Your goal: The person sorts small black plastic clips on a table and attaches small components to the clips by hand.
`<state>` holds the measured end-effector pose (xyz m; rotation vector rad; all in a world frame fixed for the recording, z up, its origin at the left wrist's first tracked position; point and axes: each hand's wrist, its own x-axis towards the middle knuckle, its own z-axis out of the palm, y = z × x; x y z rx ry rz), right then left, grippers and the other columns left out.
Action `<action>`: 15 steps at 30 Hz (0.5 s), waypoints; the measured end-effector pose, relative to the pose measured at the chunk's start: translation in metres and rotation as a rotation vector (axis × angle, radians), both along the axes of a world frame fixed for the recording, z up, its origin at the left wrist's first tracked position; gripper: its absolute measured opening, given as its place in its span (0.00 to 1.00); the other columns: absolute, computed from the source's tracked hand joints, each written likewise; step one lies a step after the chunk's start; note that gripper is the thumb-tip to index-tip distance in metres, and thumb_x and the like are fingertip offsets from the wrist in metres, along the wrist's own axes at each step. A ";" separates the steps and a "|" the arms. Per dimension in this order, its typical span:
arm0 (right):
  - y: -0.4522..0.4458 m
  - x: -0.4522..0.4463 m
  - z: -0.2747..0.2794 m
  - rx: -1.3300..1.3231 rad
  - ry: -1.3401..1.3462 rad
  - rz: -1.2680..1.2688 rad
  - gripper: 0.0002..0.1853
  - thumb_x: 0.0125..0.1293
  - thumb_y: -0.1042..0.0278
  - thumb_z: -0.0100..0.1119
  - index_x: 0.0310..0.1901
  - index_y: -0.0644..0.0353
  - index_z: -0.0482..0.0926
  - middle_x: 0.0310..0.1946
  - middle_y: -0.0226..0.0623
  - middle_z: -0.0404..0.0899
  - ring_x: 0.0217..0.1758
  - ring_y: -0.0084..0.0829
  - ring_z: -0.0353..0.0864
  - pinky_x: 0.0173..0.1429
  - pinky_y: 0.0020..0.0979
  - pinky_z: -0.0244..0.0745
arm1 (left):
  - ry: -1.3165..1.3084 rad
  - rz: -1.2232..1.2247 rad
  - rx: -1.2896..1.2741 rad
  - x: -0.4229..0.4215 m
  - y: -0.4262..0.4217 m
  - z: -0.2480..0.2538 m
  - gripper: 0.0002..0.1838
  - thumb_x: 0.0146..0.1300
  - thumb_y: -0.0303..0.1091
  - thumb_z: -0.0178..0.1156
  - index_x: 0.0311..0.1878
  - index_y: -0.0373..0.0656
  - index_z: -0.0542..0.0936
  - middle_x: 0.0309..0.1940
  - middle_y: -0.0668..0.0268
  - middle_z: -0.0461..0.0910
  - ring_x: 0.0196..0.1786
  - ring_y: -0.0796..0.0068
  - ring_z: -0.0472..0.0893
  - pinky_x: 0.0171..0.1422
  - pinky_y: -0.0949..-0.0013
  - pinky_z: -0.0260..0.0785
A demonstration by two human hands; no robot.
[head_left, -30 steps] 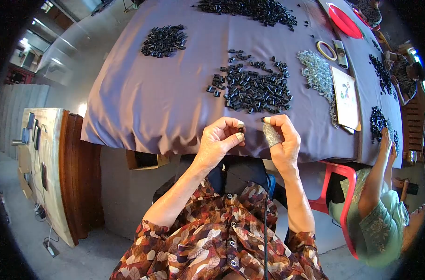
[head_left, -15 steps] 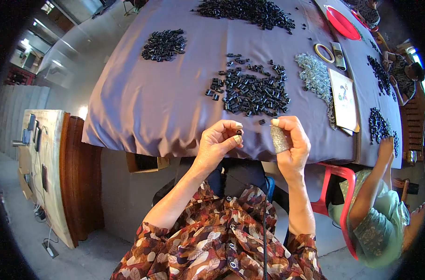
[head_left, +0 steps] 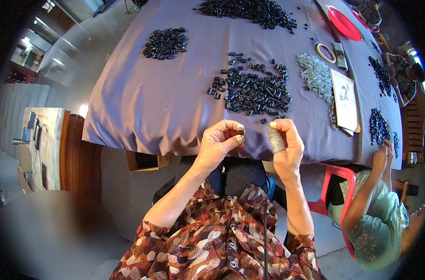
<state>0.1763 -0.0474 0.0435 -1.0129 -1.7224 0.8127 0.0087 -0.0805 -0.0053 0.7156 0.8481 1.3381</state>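
Note:
My left hand [head_left: 220, 142] pinches a small black piece [head_left: 241, 132] between thumb and forefinger, just above the table's front edge. To its right, my right hand [head_left: 288, 144] is closed in a pinch. A silvery, grainy sleeve or bundle [head_left: 276, 141] shows along its fingers; I cannot tell whether it wraps a finger or is held. Anything at the fingertips is too small to make out. One loose black piece [head_left: 263, 121] lies near those fingertips. Beyond both hands spreads a heap of small black pieces [head_left: 257, 91] on the grey-purple tablecloth [head_left: 184, 98].
A smaller black heap [head_left: 166, 44] and a large one [head_left: 247, 11] lie farther back. At right are silvery bits [head_left: 315, 74], a tape roll [head_left: 326, 53], a remote-like device [head_left: 339, 56], a booklet [head_left: 344, 98] and a red basin [head_left: 344, 23]. A person [head_left: 376, 224] sits on a red chair [head_left: 336, 172].
My right hand has moved slightly left and down, closer to my left hand. The left hand still pinches the black piece. A blurred grey round shape has appeared at lower left.

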 end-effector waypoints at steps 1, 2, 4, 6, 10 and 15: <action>0.001 0.000 0.001 0.008 0.023 -0.001 0.13 0.47 0.90 0.45 0.36 0.66 0.71 0.31 0.37 0.71 0.33 0.27 0.71 0.41 0.22 0.66 | -0.005 -0.002 0.011 0.000 0.000 0.000 0.09 0.56 0.21 0.59 0.41 0.38 0.74 0.36 0.67 0.76 0.35 0.80 0.76 0.43 0.73 0.73; 0.001 0.000 0.004 0.023 0.029 -0.009 0.13 0.48 0.90 0.45 0.36 0.66 0.70 0.31 0.37 0.71 0.33 0.27 0.71 0.41 0.22 0.66 | -0.009 -0.003 0.022 0.000 0.000 -0.001 0.09 0.56 0.21 0.59 0.41 0.38 0.74 0.36 0.67 0.76 0.35 0.80 0.76 0.43 0.73 0.73; 0.001 0.000 0.008 0.052 0.041 -0.026 0.13 0.48 0.89 0.44 0.36 0.66 0.70 0.31 0.37 0.71 0.33 0.27 0.71 0.41 0.22 0.66 | -0.017 -0.003 0.035 0.000 0.001 -0.001 0.09 0.56 0.22 0.59 0.41 0.38 0.74 0.36 0.67 0.76 0.35 0.80 0.76 0.43 0.73 0.73; 0.001 0.001 0.008 0.064 0.027 -0.033 0.13 0.48 0.89 0.45 0.35 0.66 0.70 0.31 0.38 0.71 0.33 0.28 0.71 0.41 0.23 0.66 | -0.022 -0.001 0.037 0.000 0.000 -0.001 0.09 0.56 0.22 0.59 0.41 0.38 0.74 0.36 0.67 0.76 0.35 0.80 0.76 0.43 0.73 0.72; 0.000 0.002 0.008 0.080 0.005 -0.039 0.12 0.48 0.89 0.45 0.35 0.66 0.70 0.31 0.38 0.71 0.34 0.29 0.71 0.41 0.24 0.67 | 0.002 -0.009 0.028 0.000 0.000 -0.001 0.09 0.56 0.22 0.59 0.41 0.38 0.74 0.36 0.67 0.76 0.35 0.80 0.76 0.43 0.73 0.72; 0.000 0.002 0.003 0.063 0.030 -0.034 0.13 0.46 0.89 0.44 0.35 0.66 0.70 0.32 0.38 0.71 0.35 0.29 0.72 0.42 0.24 0.67 | 0.001 -0.005 0.023 0.001 0.000 0.002 0.08 0.56 0.22 0.59 0.40 0.38 0.74 0.36 0.68 0.76 0.35 0.80 0.76 0.43 0.74 0.72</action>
